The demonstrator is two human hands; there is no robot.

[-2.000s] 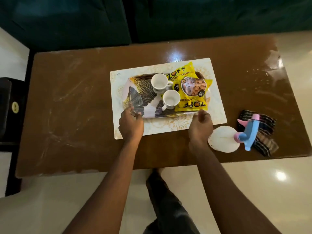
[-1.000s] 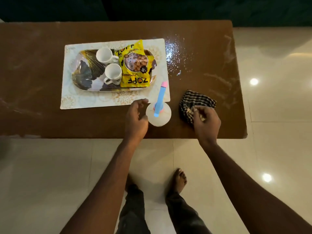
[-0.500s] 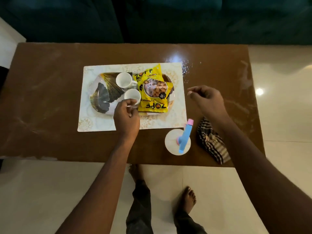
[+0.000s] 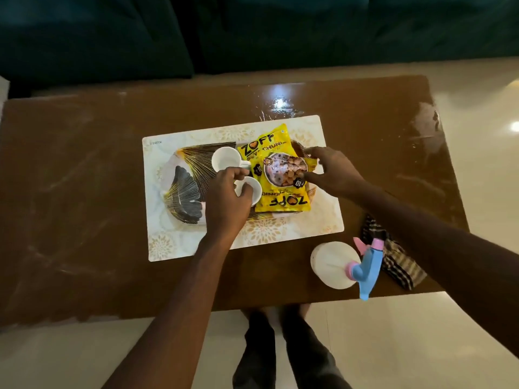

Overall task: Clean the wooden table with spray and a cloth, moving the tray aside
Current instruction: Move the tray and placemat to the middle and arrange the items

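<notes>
Both hands have moved onto the oval tray with the dark fan pattern (image 4: 182, 192), which lies on a pale floral placemat (image 4: 280, 234) at the middle of the glossy brown wooden table (image 4: 84, 206); half a second earlier the right hand was still raised beside the mat. The left hand (image 4: 224, 203) curls its fingers on the nearer white cup (image 4: 252, 189), and the right hand (image 4: 331, 172) spreads its fingers over the yellow snack packet (image 4: 278, 175), suggesting the tray's load is being steadied before removal. The white spray bottle with a blue-pink trigger (image 4: 351, 265) and the checked cloth (image 4: 398, 262) rest untouched near the front right edge.
</notes>
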